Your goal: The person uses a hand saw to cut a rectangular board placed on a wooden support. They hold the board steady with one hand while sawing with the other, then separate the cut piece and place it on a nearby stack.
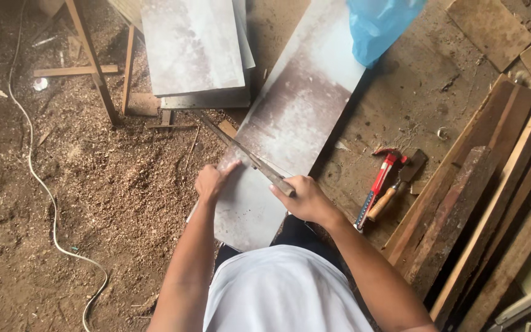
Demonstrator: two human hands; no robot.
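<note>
A long grey board (296, 110) runs diagonally from near my body up toward the top of the view. My left hand (213, 181) rests on the board's left edge, fingers pressing on its surface. My right hand (305, 200) grips the handle of a hand saw (241, 150), whose blade slants up and left across the board's edge. A blue plastic bag (379, 21) lies on the far end of the board.
A red-handled claw hammer (379, 184) and a wooden-handled hammer (394, 190) lie to the right. Wooden planks (480, 203) are stacked at the right. Grey panels (192, 46) sit at the top. A white cable (38, 178) snakes over the sawdust-covered floor on the left.
</note>
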